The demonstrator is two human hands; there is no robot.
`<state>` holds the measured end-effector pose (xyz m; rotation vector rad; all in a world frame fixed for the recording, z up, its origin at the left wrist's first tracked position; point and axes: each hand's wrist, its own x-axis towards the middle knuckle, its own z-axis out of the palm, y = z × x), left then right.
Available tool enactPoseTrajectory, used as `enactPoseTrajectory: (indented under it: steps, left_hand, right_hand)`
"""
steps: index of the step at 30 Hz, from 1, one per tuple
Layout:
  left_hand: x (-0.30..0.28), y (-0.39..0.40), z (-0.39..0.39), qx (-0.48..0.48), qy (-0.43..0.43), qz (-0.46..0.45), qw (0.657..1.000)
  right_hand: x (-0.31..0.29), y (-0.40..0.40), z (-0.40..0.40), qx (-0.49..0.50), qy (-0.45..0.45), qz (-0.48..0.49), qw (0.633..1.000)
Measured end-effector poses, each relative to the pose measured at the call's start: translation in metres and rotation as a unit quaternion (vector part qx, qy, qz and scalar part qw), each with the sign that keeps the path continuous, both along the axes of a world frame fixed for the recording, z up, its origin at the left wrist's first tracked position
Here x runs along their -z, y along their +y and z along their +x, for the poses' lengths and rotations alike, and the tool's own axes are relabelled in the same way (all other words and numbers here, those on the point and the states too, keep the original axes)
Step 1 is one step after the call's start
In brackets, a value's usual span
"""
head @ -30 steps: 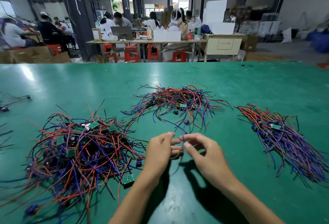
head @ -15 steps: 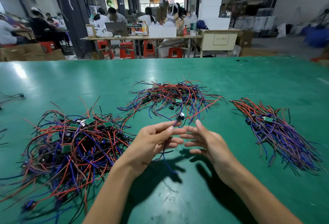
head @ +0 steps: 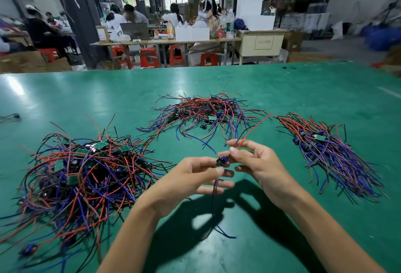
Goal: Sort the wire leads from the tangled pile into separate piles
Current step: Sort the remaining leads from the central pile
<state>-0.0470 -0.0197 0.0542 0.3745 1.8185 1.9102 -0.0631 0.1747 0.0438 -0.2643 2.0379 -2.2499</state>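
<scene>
Both hands raised over the green table, left hand and right hand together pinching one small dark module with red, blue and black wire leads, big tangled red-blue-black wire pile left of them, neater sorted bundle right, loose third pile beyond.

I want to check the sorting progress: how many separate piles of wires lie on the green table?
3: a big tangled pile at left, a looser pile in the far middle, and a neat pile at right. A few stray wires lie at the far left edge.
</scene>
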Motion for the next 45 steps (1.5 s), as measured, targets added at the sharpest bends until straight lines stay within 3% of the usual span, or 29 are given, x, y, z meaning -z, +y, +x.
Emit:
enactPoseTrajectory:
  steps: [6,9,12,20,27,39,45]
  left_hand:
    - [0.005,0.021,0.002,-0.125,-0.012,0.013,0.992]
    - [0.006,0.023,0.000,-0.129,-0.031,0.033,0.991]
    - [0.006,0.024,0.000,-0.133,-0.034,0.038,0.990]
    - [0.011,0.031,0.004,-0.185,0.014,-0.019,0.982]
    - [0.009,0.032,0.005,-0.191,0.027,-0.034,0.981]
    - [0.017,0.037,0.003,-0.234,0.040,-0.025,0.971]
    - [0.019,0.033,0.002,-0.274,0.048,0.004,0.960]
  right_hand:
    - [0.000,0.004,-0.006,0.006,-0.002,0.037,0.999]
    - [0.002,0.006,-0.008,0.054,0.006,0.036,0.998]
    - [0.004,0.004,-0.008,0.039,0.017,0.063,0.997]
    - [0.007,0.003,-0.007,0.009,0.052,0.092,0.994]
    - [0.009,0.000,-0.006,0.043,0.107,0.073,0.991]
    - [0.010,-0.009,-0.001,-0.012,0.016,0.023,1.000]
    - [0.016,-0.024,0.002,0.070,0.059,0.113,0.989]
